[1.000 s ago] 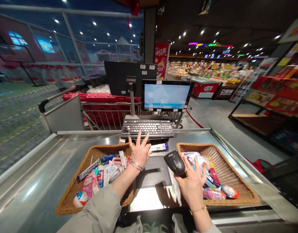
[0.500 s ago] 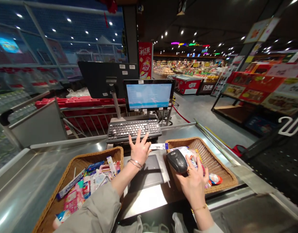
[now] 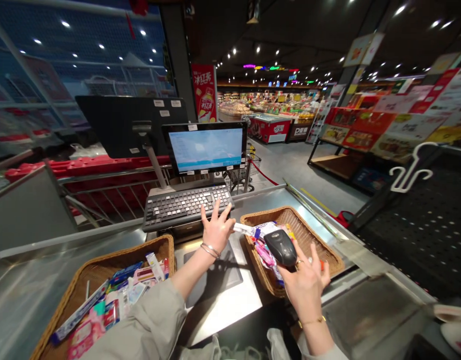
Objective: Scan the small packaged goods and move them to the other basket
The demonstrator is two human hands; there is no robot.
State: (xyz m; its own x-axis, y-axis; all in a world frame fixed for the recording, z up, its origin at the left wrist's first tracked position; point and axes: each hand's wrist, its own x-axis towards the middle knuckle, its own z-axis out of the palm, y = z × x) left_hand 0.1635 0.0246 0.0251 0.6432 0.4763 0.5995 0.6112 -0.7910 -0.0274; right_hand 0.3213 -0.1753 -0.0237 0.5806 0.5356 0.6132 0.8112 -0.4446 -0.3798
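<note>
Handheld barcode scanner [image 3: 280, 248] sits in the right hand [image 3: 304, 285], with the fingers and thumb closed around it, above the right wicker basket [image 3: 286, 215]. That basket holds small colourful packets [image 3: 266, 255]. The left hand [image 3: 216, 231] is open, its fingers spread and gripping nothing, just in front of the black keyboard [image 3: 187, 207]. A white and blue packet [image 3: 245, 229] lies on the basket's near rim, just beside the left hand; whether they touch is hard to tell. The left wrist wears 2 thin bangles [image 3: 210, 250]. Between the hands, a dark scanning plate [image 3: 211, 272] is set into the steel counter [image 3: 369, 310]. The left wicker basket [image 3: 161, 245] is full of packets and tubes [image 3: 136, 280]. A monitor [image 3: 206, 147] with a pale blue screen stands behind the keyboard.
</note>
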